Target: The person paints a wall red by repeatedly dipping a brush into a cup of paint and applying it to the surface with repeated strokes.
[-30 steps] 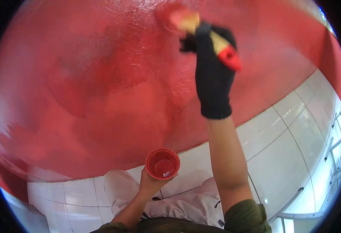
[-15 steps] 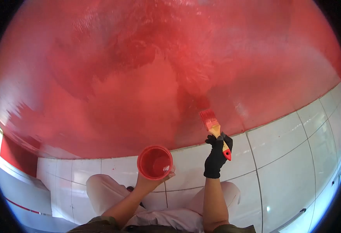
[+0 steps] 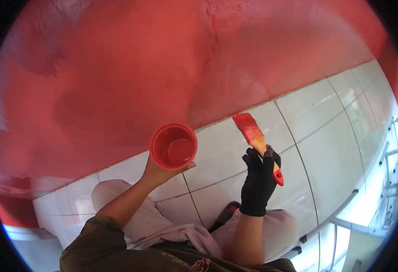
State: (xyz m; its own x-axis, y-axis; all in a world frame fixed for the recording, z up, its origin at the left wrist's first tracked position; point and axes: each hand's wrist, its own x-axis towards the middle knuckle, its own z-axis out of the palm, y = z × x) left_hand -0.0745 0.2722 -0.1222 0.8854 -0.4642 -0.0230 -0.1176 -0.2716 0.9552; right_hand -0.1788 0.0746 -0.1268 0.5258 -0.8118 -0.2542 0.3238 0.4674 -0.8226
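Note:
My bare left hand (image 3: 158,173) is wrapped round a red plastic cup (image 3: 153,145), tilted so that I look into its mouth. Red paint coats its inside, and most of the fingers are hidden behind it. In a black glove, my right hand (image 3: 258,183) grips a paintbrush (image 3: 259,144) by its wooden handle with the red end. The bristles are covered in red paint and point up and left, above the floor tiles and apart from the cup. Ahead stands a wall (image 3: 131,68) with red paint in uneven, partly glossy patches.
White floor tiles (image 3: 221,154) meet the wall along a slanting edge. A crack (image 3: 215,34) runs down the upper wall. At the lower right stands a metal ladder (image 3: 358,226). My bent legs (image 3: 271,229) are close below my hands.
The brush has come away from beside the painted wall and is now over the tiles. The cup has moved up and slightly left in view. My view has turned, showing the ladder more.

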